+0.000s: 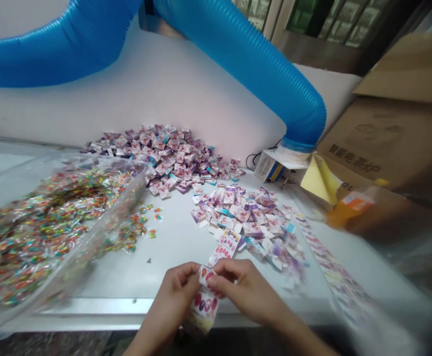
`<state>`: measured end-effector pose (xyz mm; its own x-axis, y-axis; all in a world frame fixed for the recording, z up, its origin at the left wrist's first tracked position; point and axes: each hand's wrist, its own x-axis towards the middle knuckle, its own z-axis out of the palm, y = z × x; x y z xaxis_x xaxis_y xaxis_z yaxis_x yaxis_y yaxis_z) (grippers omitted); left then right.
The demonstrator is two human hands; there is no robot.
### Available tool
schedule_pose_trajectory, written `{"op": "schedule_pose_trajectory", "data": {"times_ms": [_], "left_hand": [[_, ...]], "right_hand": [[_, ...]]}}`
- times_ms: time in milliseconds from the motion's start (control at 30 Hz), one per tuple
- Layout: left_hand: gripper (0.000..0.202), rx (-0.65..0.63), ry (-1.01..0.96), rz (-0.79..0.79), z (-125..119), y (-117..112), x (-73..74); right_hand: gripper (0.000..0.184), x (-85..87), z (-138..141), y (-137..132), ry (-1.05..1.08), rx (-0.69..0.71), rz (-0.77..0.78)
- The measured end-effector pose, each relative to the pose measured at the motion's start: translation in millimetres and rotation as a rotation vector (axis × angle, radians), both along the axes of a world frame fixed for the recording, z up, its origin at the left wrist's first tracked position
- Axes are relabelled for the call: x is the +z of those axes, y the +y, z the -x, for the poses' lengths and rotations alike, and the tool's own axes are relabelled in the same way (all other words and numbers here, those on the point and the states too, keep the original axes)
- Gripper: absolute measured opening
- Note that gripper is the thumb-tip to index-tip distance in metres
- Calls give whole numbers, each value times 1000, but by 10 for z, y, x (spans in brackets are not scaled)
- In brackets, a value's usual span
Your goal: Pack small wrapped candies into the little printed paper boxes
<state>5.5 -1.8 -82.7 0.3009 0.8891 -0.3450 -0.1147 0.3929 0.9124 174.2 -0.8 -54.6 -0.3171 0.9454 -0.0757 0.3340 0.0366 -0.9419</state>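
My left hand (176, 291) and my right hand (238, 284) meet at the near edge of the table, both pinching a small white card printed with red and pink oval shapes (205, 299). The card hangs down between my fingers over the table's metal rim. Just beyond my hands lies another card of the same print (226, 244), at the edge of a loose heap of small purple-and-white packets (249, 217).
A larger pile of the same packets (171, 155) lies further back. A clear plastic bag of tiny multicoloured pieces (41, 227) fills the left. A blue ribbed hose (260, 69) arches overhead. Cardboard boxes (390, 138) stand right, with a printed strip (334, 269) along the table.
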Motion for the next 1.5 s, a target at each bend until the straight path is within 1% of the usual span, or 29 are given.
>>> {"op": "schedule_pose_trajectory", "data": {"times_ms": [33,100,133,167,267,333,400,467,500,533,600,633,667,700,733,800,833,867,967,1067,1133,1200,1233,1267,1300,1400,1433,1500], "left_hand": [[28,-10,-44,23,18,-9,-12],[22,-35,-114,4,46,-33,-21],[21,-51,-139,-25,55,-47,-21],[21,-62,-157,-50,62,-59,-19],[25,-62,-162,-60,72,-75,-13],[27,-50,-118,-38,84,-63,-16],[27,-60,-45,-55,105,-45,-29],[26,-122,2,-72,130,-37,-55],[26,-152,17,-72,141,-39,-73],[25,-163,35,-61,148,-45,-91],[24,-131,56,-5,150,-63,-119],[21,-101,43,23,145,-72,-125],[17,-84,6,39,138,-79,-124],[15,-85,-48,45,129,-85,-115],[16,-99,-106,42,122,-90,-101],[21,-131,-187,24,113,-98,-70],[22,-133,-204,14,111,-102,-60],[20,-121,-211,7,112,-106,-58],[19,-79,-186,17,122,-109,-116],[29,-78,-86,59,134,-88,-225],[35,-55,-53,113,136,-70,-265],[35,-18,-122,181,128,-64,-256],[34,2,-184,200,122,-66,-238],[33,22,-241,198,115,-73,-217],[32,42,-271,179,109,-82,-198],[31,74,-217,104,108,-111,-178],[29,64,-196,83,114,-117,-183],[30,21,-188,36,134,-123,-203]], "right_hand": [[18,-57,41,-10,-42,-38,-72],[14,-149,88,-8,-122,-123,-250],[15,-183,100,1,-144,-136,-306],[16,-209,107,12,-152,-123,-321],[18,-246,123,44,-140,-38,-237],[22,-244,134,65,-141,-25,-224],[21,-225,135,87,-136,-41,-273],[20,-195,126,103,-117,-87,-313],[21,-180,121,104,-96,-109,-293],[22,-168,119,99,-68,-113,-235],[24,-166,129,67,-14,-63,-62],[24,-180,144,44,-12,-26,-8],[24,-204,165,19,-35,-2,-6],[23,-237,187,-5,-79,0,-54],[20,-276,210,-24,-132,-23,-139],[12,-355,244,-42,-211,-107,-315],[15,-386,253,-40,-221,-139,-359],[19,-405,255,-33,-214,-149,-362],[12,-383,232,2,-176,-108,-269],[20,-286,196,24,-116,-128,-185],[20,-241,184,21,-35,-108,-62],[19,-248,188,5,5,-52,60],[18,-270,196,-4,-16,-35,77],[18,-303,206,-12,-61,-38,55],[17,-340,217,-17,-119,-62,-1],[15,-451,237,-12,-244,-199,-197],[17,-478,236,-4,-239,-223,-212],[18,-505,223,15,-162,-213,-147]]}}
